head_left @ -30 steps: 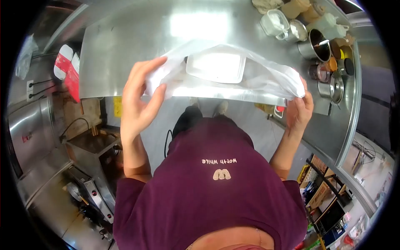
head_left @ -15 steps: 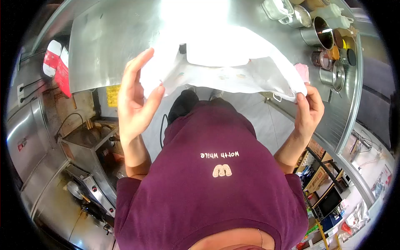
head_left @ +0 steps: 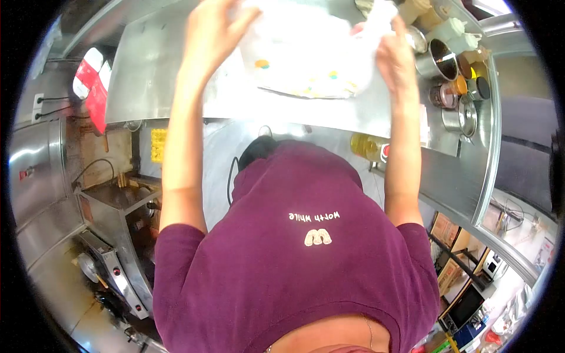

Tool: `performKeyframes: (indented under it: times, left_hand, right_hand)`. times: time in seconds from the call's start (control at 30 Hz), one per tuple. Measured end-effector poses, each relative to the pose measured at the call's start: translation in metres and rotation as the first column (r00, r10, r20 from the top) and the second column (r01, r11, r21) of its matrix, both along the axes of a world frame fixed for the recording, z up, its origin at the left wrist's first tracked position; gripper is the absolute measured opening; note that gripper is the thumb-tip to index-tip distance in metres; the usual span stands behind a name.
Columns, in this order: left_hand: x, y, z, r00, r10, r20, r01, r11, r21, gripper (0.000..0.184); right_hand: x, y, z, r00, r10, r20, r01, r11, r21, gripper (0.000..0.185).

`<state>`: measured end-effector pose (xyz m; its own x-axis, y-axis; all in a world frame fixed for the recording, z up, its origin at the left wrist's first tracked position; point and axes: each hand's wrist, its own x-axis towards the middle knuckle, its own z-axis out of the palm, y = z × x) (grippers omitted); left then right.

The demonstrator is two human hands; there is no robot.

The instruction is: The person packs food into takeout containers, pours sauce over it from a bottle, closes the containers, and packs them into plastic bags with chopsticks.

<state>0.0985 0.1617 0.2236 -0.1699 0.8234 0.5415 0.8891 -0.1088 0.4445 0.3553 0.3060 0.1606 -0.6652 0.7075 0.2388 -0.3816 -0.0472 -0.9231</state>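
Observation:
A white plastic bag (head_left: 306, 59) with small yellow, orange and green printed marks stretches between my two hands over the steel counter. Bright glare washes out its upper part. At its upper left corner, my left hand (head_left: 215, 26) holds it with the thumb lying across the edge; the fingertips run out of the top of the view. My right hand (head_left: 395, 62) is closed around its bunched right edge, slightly blurred. Whatever may be inside the bag cannot be made out.
The steel counter (head_left: 141, 76) runs under the bag. At right stand a dark-filled metal pot (head_left: 438, 59), several jars and a small steel pot (head_left: 459, 117). A red and white carton (head_left: 95, 88) is at left. A bottle of yellow liquid (head_left: 366, 147) shows below the counter edge.
Both hands have moved forward, away from my body, carrying the bag farther over the counter. Its wide mouth no longer faces me, and its right edge is now bunched in my right hand.

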Motion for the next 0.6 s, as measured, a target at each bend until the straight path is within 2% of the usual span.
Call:
performKeyframes:
  times: [0.03,0.07,0.1,0.13,0.2,0.23,0.27,0.3,0.33,0.37,0.4,0.43,0.5,0.53,0.57,0.6]
  left_hand:
    - [0.004,0.019,0.002,0.964,-0.100,0.245,0.105,0.994,-0.008,0.023]
    - [0.012,0.036,0.002,0.861,-0.190,0.472,0.210,0.978,0.011,0.020]
    - [0.018,0.050,-0.005,0.862,-0.239,0.447,0.261,0.965,0.013,0.023]
    - [0.025,0.059,-0.013,0.862,-0.285,0.420,0.309,0.951,0.012,0.025]
    - [0.047,0.059,-0.016,0.857,-0.437,0.273,0.446,0.894,0.029,0.030]
    - [0.052,0.057,-0.017,0.882,-0.418,0.217,0.404,0.908,0.107,0.032]
    - [0.055,0.054,-0.018,0.903,-0.395,0.167,0.366,0.913,0.183,0.033]
    - [0.055,0.051,-0.024,0.920,-0.371,0.124,0.332,0.908,0.257,0.035]
    - [0.050,0.050,-0.043,0.879,-0.331,0.343,0.266,0.938,0.222,0.037]
    - [0.043,0.053,-0.068,0.793,-0.278,0.542,0.216,0.960,0.176,0.038]
    - [0.041,0.053,-0.069,0.669,-0.213,0.712,0.182,0.976,0.121,0.040]
    - [0.040,0.046,-0.071,0.682,-0.287,0.673,0.306,0.947,0.094,0.036]
    - [0.041,0.038,-0.074,0.806,-0.136,0.576,0.106,0.991,0.085,0.031]
    - [0.042,0.034,-0.076,0.849,-0.051,0.526,0.005,0.996,0.088,0.028]
    - [0.043,0.029,-0.076,0.918,-0.082,0.388,0.003,0.979,0.201,0.022]
    - [0.047,0.027,-0.076,0.891,-0.147,0.429,0.030,0.963,0.267,0.019]
  right_hand:
    - [-0.020,0.012,-0.008,0.970,-0.062,0.236,0.023,0.986,0.167,0.065]
    - [-0.044,0.003,0.000,0.967,-0.022,0.253,-0.050,0.961,0.273,0.063]
    - [-0.061,-0.009,0.014,0.922,0.081,0.379,-0.200,0.936,0.288,0.068]
    - [-0.075,-0.009,-0.004,0.827,-0.041,0.560,-0.194,0.915,0.354,0.067]
    - [-0.083,-0.002,-0.028,0.877,-0.171,0.449,-0.147,0.794,0.590,0.050]
    - [-0.087,0.001,-0.040,0.894,-0.238,0.380,-0.105,0.712,0.694,0.043]
    - [-0.080,-0.006,-0.035,0.831,-0.255,0.495,-0.149,0.755,0.639,0.043]
    - [-0.082,-0.016,-0.014,0.849,-0.116,0.515,-0.075,0.940,0.334,0.041]
    - [-0.081,-0.023,0.005,0.869,0.020,0.494,-0.009,1.000,-0.024,0.040]
    - [-0.080,-0.023,0.006,0.854,-0.029,0.520,0.033,0.999,0.003,0.037]
    - [-0.082,-0.024,0.006,0.877,-0.026,0.480,0.036,0.999,-0.010,0.033]
    - [-0.084,-0.024,0.005,0.897,-0.026,0.442,0.040,0.999,-0.023,0.030]
    - [-0.083,-0.019,0.003,0.902,-0.029,0.432,0.043,0.999,-0.024,0.033]
    - [-0.082,-0.015,0.003,0.918,0.045,0.395,-0.017,0.997,-0.074,0.031]
    - [-0.081,-0.011,0.002,0.928,0.116,0.353,-0.077,0.989,-0.123,0.029]
    - [-0.081,-0.007,0.002,0.934,0.183,0.307,-0.136,0.976,-0.169,0.028]
